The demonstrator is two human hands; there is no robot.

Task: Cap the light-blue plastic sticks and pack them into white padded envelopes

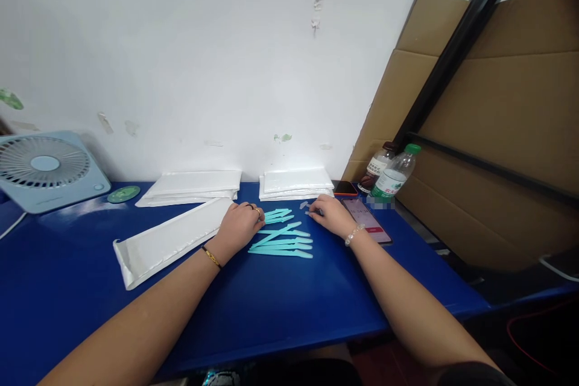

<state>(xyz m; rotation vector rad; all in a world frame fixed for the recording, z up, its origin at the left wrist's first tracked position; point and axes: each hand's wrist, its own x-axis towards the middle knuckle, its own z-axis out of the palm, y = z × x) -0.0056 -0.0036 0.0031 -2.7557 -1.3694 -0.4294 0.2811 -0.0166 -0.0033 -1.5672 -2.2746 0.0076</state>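
Note:
Several thin turquoise sticks with paler, blade-like ends [283,247] lie on the blue table [289,307], some crossing others. My left hand [240,223] is closed at the left ends of the upper sticks; its fingertips are partly hidden, and what they grip cannot be made out. Under its wrist side lies a long white padded sleeve [167,247], slanting down to the left. My right hand [329,215] has its fingers pinched together beside small translucent pieces [304,205], right of the sticks. Whatever it holds is too small to tell.
Two stacks of white sleeves [194,184] [296,182] lie by the wall. A blue fan [49,169] and a green disc [123,194] are at left. At right are a phone [373,226], a darker phone [344,188], two bottles [395,175] [376,169] and cardboard [497,132].

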